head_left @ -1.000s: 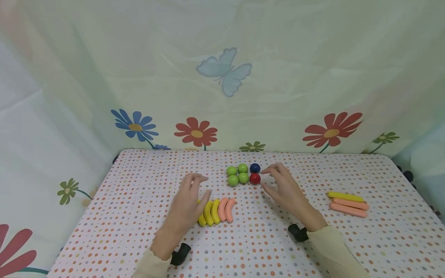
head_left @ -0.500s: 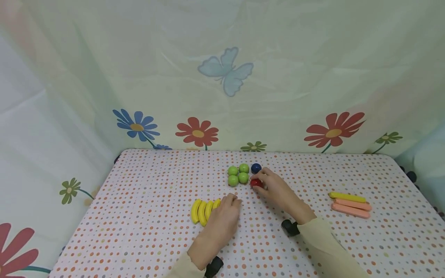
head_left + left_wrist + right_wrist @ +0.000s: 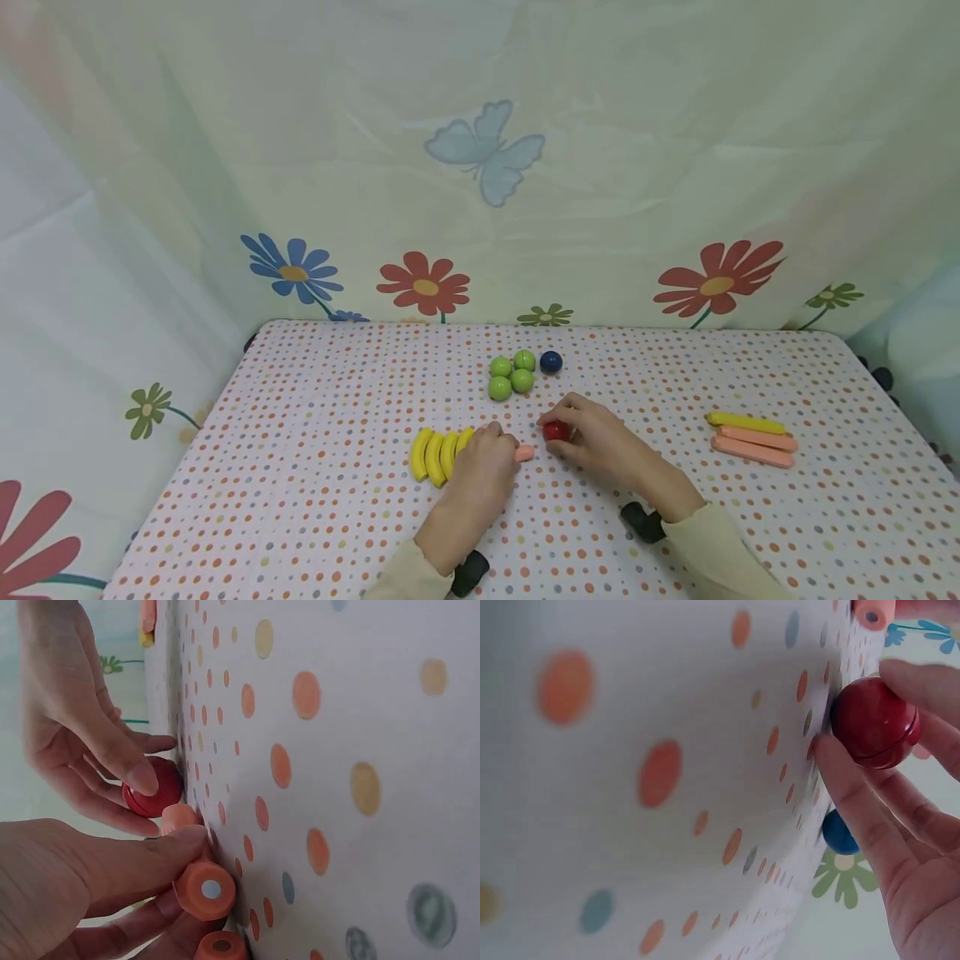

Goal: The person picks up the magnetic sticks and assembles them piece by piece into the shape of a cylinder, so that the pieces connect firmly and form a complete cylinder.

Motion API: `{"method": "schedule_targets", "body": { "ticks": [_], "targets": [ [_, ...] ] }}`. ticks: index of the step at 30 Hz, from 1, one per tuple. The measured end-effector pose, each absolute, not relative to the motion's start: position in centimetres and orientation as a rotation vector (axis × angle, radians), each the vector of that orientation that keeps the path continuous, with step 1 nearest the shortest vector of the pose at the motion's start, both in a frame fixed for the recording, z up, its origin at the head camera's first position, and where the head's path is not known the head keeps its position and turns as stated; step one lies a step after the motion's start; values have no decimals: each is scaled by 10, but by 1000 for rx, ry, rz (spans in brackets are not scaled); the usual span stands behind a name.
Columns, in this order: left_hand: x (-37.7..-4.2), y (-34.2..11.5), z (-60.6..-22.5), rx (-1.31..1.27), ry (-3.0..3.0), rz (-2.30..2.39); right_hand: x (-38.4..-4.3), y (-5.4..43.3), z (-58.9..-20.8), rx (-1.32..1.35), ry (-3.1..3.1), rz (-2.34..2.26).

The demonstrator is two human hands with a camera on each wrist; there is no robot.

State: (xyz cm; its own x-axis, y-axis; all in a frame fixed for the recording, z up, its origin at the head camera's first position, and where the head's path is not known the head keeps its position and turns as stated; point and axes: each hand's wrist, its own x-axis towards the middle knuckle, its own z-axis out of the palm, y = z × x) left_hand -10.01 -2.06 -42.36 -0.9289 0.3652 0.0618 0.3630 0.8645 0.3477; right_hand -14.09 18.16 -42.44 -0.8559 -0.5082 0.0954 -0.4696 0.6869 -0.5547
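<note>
Right, from the head view I see both hands low over the dotted bench (image 3: 315, 492). The left hand (image 3: 483, 471) is bent down near the middle, with a pink sausage (image 3: 525, 453) poking out on its right side. Just to its left, four bananas (image 3: 433, 458) lie side by side in a row. The right hand (image 3: 600, 435) has the red ball (image 3: 556, 432) between thumb and fingers, just right of the sausage's tip. Farther off sit four green balls (image 3: 522, 381) in a cluster, with a blue ball (image 3: 551, 362) to their right. Well to the right, a yellow stick (image 3: 746, 423) and a pair of sausages (image 3: 752, 451) lie alongside each other.

On the left wrist view I make out a narrow grip: thumb and fingers pinch the sausage, and another pink piece (image 3: 223, 946) shows just beside it.

Through the right wrist view, my other grip is closed around the red ball, down close to the bench; I can't tell whether the ball touches it. The blue ball shows beyond.
</note>
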Motion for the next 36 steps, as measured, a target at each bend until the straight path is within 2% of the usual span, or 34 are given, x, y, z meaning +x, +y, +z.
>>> {"method": "schedule_targets", "body": {
  "ticks": [17, 27, 36],
  "targets": [
    [-101, -19, -426, 586, 3022, 746, -126, 177, -431, -945, 2756, -1053],
    [-101, -17, -424, 556, 2989, 747, -123, 178, -429, -915, 2764, -1008],
    [-106, -14, -420, 671, 3001, 760, -112, 196, -428, -836, 2763, -1031]
  ]
}}
